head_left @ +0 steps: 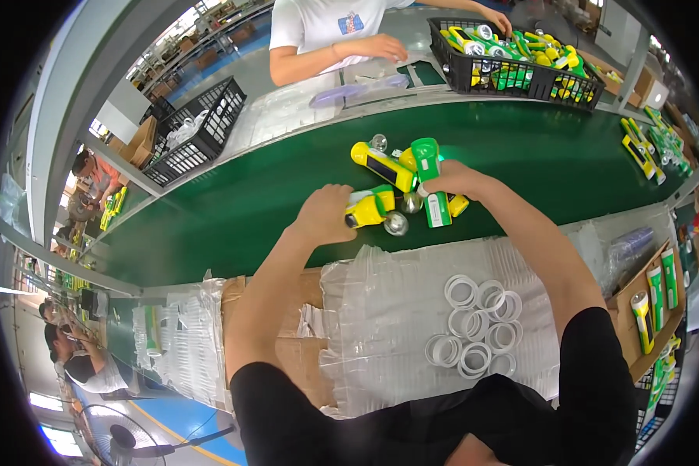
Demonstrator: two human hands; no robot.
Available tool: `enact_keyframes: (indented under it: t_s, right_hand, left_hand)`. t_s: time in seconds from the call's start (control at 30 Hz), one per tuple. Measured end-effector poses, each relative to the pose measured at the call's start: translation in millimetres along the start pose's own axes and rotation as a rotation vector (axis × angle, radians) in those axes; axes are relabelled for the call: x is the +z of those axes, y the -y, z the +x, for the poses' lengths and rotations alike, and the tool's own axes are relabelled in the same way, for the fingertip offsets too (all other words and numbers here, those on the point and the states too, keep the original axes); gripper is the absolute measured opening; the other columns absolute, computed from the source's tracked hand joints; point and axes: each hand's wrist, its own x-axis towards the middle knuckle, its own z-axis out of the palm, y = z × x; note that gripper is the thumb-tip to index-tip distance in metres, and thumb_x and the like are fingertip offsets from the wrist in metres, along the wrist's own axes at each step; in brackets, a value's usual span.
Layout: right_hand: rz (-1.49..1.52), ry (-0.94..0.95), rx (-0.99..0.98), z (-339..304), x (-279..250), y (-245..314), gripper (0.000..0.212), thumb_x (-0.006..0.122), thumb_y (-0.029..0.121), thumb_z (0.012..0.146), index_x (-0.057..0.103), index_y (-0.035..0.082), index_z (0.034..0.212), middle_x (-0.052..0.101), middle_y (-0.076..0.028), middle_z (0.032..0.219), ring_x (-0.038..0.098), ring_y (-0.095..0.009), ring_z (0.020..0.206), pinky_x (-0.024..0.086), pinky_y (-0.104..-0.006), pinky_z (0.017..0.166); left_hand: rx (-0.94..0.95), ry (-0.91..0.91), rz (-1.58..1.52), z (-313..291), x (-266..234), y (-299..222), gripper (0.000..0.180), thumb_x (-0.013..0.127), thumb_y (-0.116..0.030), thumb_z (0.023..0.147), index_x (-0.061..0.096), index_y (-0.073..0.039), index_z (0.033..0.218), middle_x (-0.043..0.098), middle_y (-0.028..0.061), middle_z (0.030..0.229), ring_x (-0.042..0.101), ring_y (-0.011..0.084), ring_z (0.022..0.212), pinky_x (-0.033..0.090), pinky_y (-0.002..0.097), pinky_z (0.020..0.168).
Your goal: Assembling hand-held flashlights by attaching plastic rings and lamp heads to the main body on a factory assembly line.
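Over the green belt, my left hand (324, 215) closes around a yellow-and-green flashlight (379, 203) at the near left of a small pile. My right hand (457, 180) reaches in from the right, its fingers closed on a green flashlight (426, 158) with a pale switch area. Between the hands lie a yellow flashlight (387, 169) with a dark side panel and a green-and-white flashlight (437, 211). Clear, shiny round heads (396, 224) show beside them. Some bodies overlap, so which parts belong together is partly hidden.
Several white rings (467, 322) lie on the plastic-covered bench nearest me. Across the belt, a person (326, 43) works beside a black crate (481, 74) of flashlights. More flashlights (643, 151) lie at the belt's right end. A cardboard box (627, 297) stands at right; another black crate (210, 144) is far left.
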Motion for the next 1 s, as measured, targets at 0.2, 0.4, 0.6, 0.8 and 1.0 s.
enact_keyframes:
  t_s: [0.2,0.4,0.6,0.8,1.0]
  right_hand:
    - [0.363,-0.058,0.156,-82.1,-6.8,6.8,0.057,0.074,0.026,0.073,0.053,0.006,0.122,0.061,-0.005,0.103,0.062,-0.016,0.090,0.051,-0.0345,0.079]
    - [0.745,0.207,0.105,-145.9,76.6,56.0,0.048,0.076,0.034,0.074,0.059,0.010,0.112,0.061,-0.004,0.101,0.062,-0.018,0.095,0.052,-0.0388,0.081]
    - [0.722,0.285,0.197,-161.7,160.2,67.0,0.038,0.075,0.022,0.075,0.057,0.008,0.106,0.059,-0.004,0.096,0.059,-0.016,0.085,0.050,-0.0344,0.071]
    - [0.515,0.123,0.315,-172.5,195.4,43.9,0.037,0.073,0.014,0.076,0.055,0.002,0.106,0.060,-0.008,0.098,0.060,-0.018,0.085,0.051,-0.0360,0.073]
    - [0.561,0.092,0.272,-186.1,184.4,44.3,0.040,0.067,0.005,0.079,0.054,-0.001,0.116,0.061,-0.009,0.100,0.060,-0.018,0.089,0.049,-0.0330,0.077]
  left_hand:
    - [-0.577,-0.188,-0.624,-126.3,-25.0,-22.1,0.073,0.079,-0.033,0.068,0.050,0.002,0.124,0.063,0.0209,0.114,0.063,0.0359,0.101,0.052,0.0402,0.085]
    - [-0.611,-0.427,-0.337,-209.6,30.9,-17.3,0.086,0.079,-0.040,0.076,0.040,0.005,0.137,0.060,0.0246,0.118,0.061,0.0395,0.107,0.051,0.0429,0.088]
    - [-0.138,-0.667,-0.206,-84.1,-17.8,-41.0,0.067,0.074,-0.036,0.082,0.050,0.000,0.133,0.064,0.0246,0.112,0.063,0.0399,0.100,0.051,0.0433,0.086]
    - [-0.473,-0.013,-0.619,64.4,-15.4,-54.0,0.053,0.050,-0.052,0.094,0.049,-0.022,0.137,0.068,0.0119,0.099,0.069,0.0274,0.066,0.059,0.0340,0.054]
    - [-0.569,-0.041,-0.541,63.2,8.0,-48.4,0.042,0.064,-0.047,0.086,0.058,-0.018,0.116,0.067,0.0119,0.100,0.070,0.0277,0.069,0.060,0.0335,0.056]
